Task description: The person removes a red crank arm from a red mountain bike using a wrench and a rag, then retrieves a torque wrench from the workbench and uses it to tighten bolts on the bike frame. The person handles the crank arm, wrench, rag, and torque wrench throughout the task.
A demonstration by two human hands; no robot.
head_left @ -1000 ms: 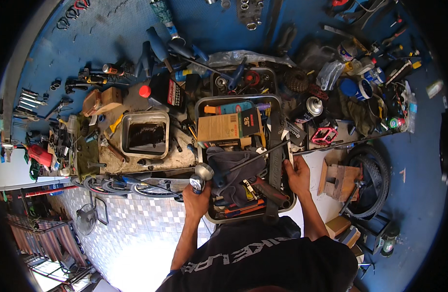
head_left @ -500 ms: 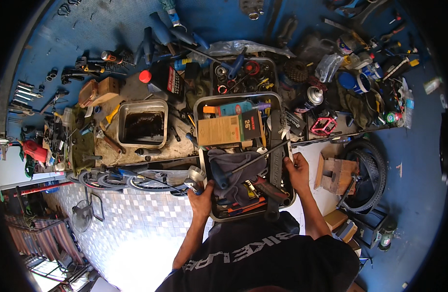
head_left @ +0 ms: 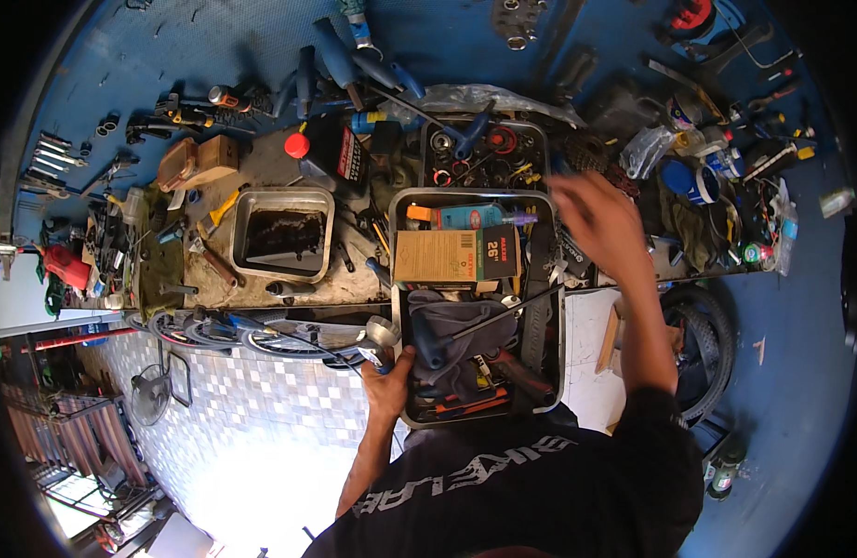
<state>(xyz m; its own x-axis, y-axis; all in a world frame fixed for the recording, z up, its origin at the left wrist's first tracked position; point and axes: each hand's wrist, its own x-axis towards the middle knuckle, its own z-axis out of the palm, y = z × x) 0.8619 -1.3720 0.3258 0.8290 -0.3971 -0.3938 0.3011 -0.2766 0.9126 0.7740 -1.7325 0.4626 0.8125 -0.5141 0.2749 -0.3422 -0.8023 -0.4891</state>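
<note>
I stand at a cluttered workshop table [head_left: 270, 167], looking down on a deep metal tray [head_left: 475, 192] that juts past the table's front edge towards my body. My left hand [head_left: 386, 383] is at the tray's left rim, its grip closed around a blue-handled tool [head_left: 384, 332] with a round silver head, which points up beside the rim. My right hand [head_left: 603, 223] is raised just beyond the tray's far right corner; it is blurred, so I cannot tell how far its grip is open or whether it holds anything. Inside the tray, a printed cardboard box [head_left: 435, 256] lies across the far half; nearer me, a T-handle wrench [head_left: 429, 344] lies slantwise on a grey cloth [head_left: 489, 314]. Left of the tray, a square metal pan [head_left: 278, 273] holding something dark sits near the table's front edge, with a red-capped black bottle [head_left: 333, 167] behind it.
</note>
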